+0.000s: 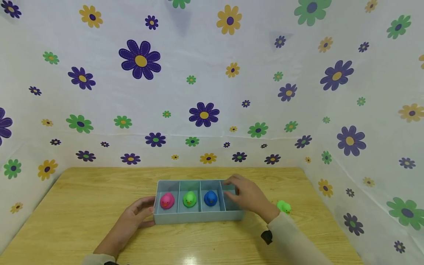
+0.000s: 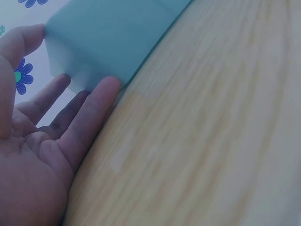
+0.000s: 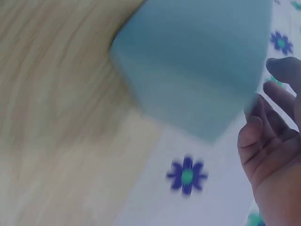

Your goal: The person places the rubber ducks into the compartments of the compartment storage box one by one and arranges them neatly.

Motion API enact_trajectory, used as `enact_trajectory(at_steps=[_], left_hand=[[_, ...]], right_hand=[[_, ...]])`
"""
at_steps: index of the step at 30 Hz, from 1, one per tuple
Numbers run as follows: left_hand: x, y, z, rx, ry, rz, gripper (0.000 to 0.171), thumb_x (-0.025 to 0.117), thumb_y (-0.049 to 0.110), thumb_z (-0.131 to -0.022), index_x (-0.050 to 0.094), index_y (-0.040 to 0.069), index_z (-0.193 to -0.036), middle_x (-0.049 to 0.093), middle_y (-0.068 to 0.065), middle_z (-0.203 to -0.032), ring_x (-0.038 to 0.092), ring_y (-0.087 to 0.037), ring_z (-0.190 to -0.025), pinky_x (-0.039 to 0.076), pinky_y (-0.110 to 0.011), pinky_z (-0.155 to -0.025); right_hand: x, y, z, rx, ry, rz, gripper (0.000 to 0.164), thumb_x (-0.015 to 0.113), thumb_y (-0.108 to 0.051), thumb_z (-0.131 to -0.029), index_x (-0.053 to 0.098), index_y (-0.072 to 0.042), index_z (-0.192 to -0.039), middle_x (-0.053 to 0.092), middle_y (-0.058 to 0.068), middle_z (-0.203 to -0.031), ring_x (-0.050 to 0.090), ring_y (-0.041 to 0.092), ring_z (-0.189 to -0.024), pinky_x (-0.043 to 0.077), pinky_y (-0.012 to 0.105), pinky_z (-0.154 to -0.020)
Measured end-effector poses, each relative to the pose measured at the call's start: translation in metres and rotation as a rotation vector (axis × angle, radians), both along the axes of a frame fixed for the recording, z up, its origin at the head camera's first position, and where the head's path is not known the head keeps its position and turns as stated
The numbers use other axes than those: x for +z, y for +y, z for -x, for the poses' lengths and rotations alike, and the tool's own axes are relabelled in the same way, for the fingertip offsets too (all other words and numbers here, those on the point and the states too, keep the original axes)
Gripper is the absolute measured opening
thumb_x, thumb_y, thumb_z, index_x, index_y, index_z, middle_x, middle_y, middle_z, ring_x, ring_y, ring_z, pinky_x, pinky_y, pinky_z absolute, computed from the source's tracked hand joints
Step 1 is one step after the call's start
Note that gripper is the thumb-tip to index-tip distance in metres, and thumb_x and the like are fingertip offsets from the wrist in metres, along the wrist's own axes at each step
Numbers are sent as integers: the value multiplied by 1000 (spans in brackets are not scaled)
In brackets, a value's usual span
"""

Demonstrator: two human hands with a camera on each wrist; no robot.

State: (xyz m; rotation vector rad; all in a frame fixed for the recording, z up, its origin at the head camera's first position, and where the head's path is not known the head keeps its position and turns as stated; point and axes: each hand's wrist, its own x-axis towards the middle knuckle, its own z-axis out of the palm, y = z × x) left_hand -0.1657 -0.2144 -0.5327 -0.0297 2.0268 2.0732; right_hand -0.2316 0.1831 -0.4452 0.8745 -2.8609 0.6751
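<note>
A pale blue-grey box [image 1: 198,218] with compartments in a row sits on the table. From left to right it bears a pink duck [image 1: 167,201], a green duck [image 1: 190,199] and a blue duck [image 1: 210,198], one per compartment. My left hand [image 1: 134,216] touches the box's left end; its fingertips [image 2: 109,84] rest against the end wall. Over the rightmost compartment hovers my right hand [image 1: 248,193], thumb and forefinger bent and spread apart, with nothing visible between them. Another green duck [image 1: 283,207] stands on the table right of the box, partly hidden by the right forearm.
The wooden table [image 1: 109,187] extends around the box on all sides. White cloth [image 1: 185,92] printed with flowers hangs behind the table and along both sides. A small black piece [image 1: 266,236] sits at the right sleeve.
</note>
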Motion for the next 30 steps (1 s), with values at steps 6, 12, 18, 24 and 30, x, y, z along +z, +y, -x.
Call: enact_trajectory(at_steps=[6, 12, 18, 24, 30], left_hand=[[-1, 2, 1, 13, -16, -1, 59, 66, 31, -102, 47, 7, -152, 49, -18, -152, 54, -34, -132, 61, -41, -93], [-3, -1, 1, 10, -19, -1, 59, 66, 32, -103, 46, 7, -153, 48, -18, -153, 54, -34, -133, 61, -41, -94], [-3, -5, 1, 7, -15, 18, 59, 65, 32, -103, 45, 8, -153, 46, -17, -154, 55, -32, -132, 61, -40, -93], [-3, -3, 0, 13, -40, 24, 59, 66, 32, -102, 46, 10, -153, 47, -15, -155, 55, -31, -132, 61, -40, -94], [-2, 1, 0, 13, -42, 21, 58, 66, 32, -102, 46, 10, -153, 47, -15, -155, 54, -33, -133, 61, -40, -93]], right_hand=[[3, 65, -3, -98, 5, -1, 29, 75, -24, -96, 70, -12, -122, 67, 1, -118, 54, 7, -80, 50, 27, -66], [1, 124, -13, -182, -82, -62, 30, 72, -22, -98, 68, -7, -125, 67, 10, -121, 60, 17, -92, 54, 38, -74], [0, 158, -24, -224, -181, -90, 31, 71, -19, -97, 68, -2, -122, 68, 11, -116, 61, 21, -94, 56, 43, -79], [-4, 176, -30, -276, -304, -112, 28, 76, -17, -92, 70, -1, -114, 71, 7, -106, 63, 20, -90, 58, 42, -76], [-11, 180, -33, -313, -326, -75, 23, 76, -16, -92, 71, -6, -112, 69, 2, -101, 62, 15, -87, 56, 36, -71]])
